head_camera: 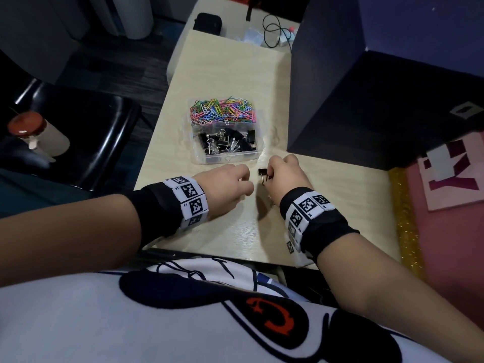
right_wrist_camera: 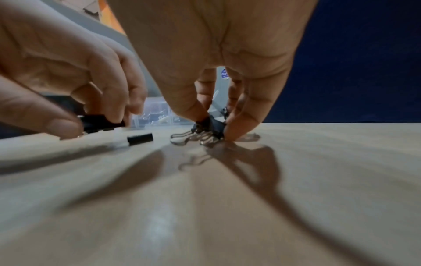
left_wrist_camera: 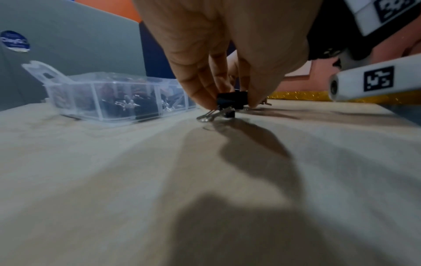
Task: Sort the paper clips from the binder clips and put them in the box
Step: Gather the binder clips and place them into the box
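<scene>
A clear plastic box stands on the pale table. Its far compartment holds coloured paper clips, its near one black binder clips. Just in front of it, my left hand pinches a black binder clip between thumb and fingers, low over the table; the head view hides this clip. My right hand pinches another black binder clip against the tabletop, its wire handles pointing back at me. A third black clip lies loose between the hands.
A tall dark blue panel rises right of the box. A gold glitter strip and pink sheet lie at the right edge. Beyond the table's far end are a black case and cable. A black chair stands left.
</scene>
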